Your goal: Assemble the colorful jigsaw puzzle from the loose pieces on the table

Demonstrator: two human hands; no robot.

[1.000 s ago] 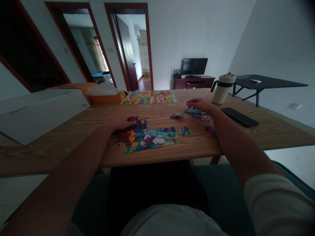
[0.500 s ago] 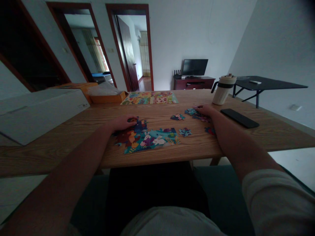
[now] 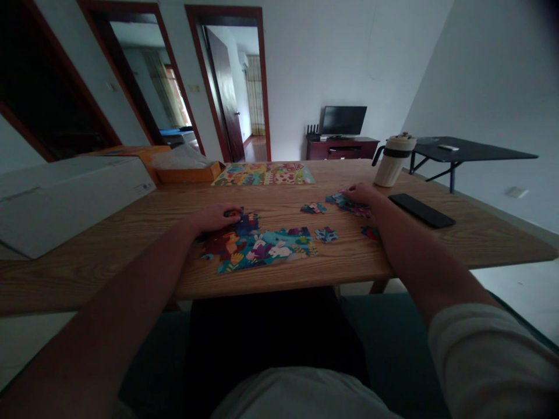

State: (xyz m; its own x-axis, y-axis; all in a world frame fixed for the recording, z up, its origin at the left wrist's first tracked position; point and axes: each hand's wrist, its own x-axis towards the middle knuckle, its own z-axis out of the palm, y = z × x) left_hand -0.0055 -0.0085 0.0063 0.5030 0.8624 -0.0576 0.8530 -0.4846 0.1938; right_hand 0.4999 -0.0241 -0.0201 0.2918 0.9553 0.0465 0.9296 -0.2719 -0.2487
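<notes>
A partly joined jigsaw puzzle (image 3: pixel 266 247) with white rabbits lies near the table's front edge. My left hand (image 3: pixel 213 217) rests at its upper left corner. Its thumb and forefinger are curled together over dark blue and orange pieces; what lies between them I cannot make out. To the right, my right hand (image 3: pixel 361 193) is over a heap of loose puzzle pieces (image 3: pixel 349 203), fingertips closed on a piece at its top. A few loose pieces (image 3: pixel 326 234) sit beside the puzzle's right edge, and others (image 3: pixel 313 208) farther back. One red and blue piece (image 3: pixel 369 233) is partly covered by my right forearm.
A colourful picture sheet (image 3: pixel 264 174) lies at the table's far edge. White (image 3: pixel 74 195) and orange (image 3: pixel 187 174) boxes stand at left, a plastic bag in the orange one. On the right are a cream bottle (image 3: pixel 394 163) and a black phone-like slab (image 3: pixel 421 210).
The view has shifted slightly. My right hand's fingers have moved a little over the heap of pieces. My left hand stays at the puzzle's corner.
</notes>
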